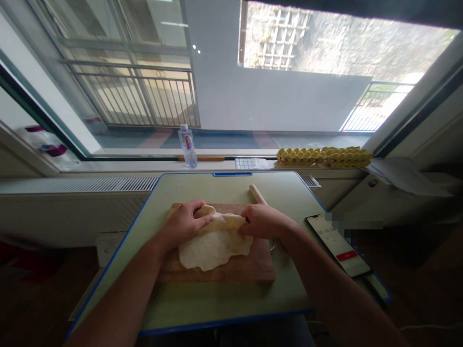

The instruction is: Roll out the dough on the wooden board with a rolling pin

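A flat, uneven sheet of pale dough lies on a wooden cutting board, its far edge folded or lifted. My left hand pinches the dough's far left edge between thumb and fingers. At the far right edge, my right hand is closed on the dough, its fingertips partly hidden. Just beyond the right hand, a wooden rolling pin rests on the table, its near part covered by that hand.
The board sits on a blue-edged folding table. A phone lies at the table's right edge. On the windowsill stand a plastic bottle, a yellow wavy object and a small gridded sheet. A radiator runs along the left.
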The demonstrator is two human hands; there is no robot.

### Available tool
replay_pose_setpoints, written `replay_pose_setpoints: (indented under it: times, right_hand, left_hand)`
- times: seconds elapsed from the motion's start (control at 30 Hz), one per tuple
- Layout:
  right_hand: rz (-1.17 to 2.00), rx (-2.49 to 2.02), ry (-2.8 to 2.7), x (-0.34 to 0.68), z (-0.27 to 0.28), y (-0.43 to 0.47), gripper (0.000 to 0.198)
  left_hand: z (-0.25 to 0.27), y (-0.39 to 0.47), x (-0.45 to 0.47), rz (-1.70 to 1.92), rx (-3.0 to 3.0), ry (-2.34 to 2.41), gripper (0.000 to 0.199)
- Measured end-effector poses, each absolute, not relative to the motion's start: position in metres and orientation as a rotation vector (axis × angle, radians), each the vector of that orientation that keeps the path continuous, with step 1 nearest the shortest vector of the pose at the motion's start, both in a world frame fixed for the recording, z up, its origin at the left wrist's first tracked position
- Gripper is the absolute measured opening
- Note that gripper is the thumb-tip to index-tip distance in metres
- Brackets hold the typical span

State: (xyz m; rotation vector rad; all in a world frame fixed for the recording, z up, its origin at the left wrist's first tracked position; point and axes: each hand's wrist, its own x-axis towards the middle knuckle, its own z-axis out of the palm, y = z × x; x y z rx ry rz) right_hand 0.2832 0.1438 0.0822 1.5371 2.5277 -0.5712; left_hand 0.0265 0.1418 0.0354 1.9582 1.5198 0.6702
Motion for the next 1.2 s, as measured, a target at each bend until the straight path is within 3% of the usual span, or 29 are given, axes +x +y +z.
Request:
replay_pose_setpoints:
  times: [0.77, 1.2]
  right_hand:
    - [-0.550, 1.539, 2.566, 0.277, 0.083, 0.141, 0.027]
    - [-0.855, 1.609, 2.540, 0.278, 0.075, 0.146, 0.017]
  left_hand:
    - [0.036, 0.140, 0.027, 0.752, 1.950, 1.564, 0.033]
    - [0.030, 0.143, 0.032, 0.986, 2.088, 1.655, 0.029]
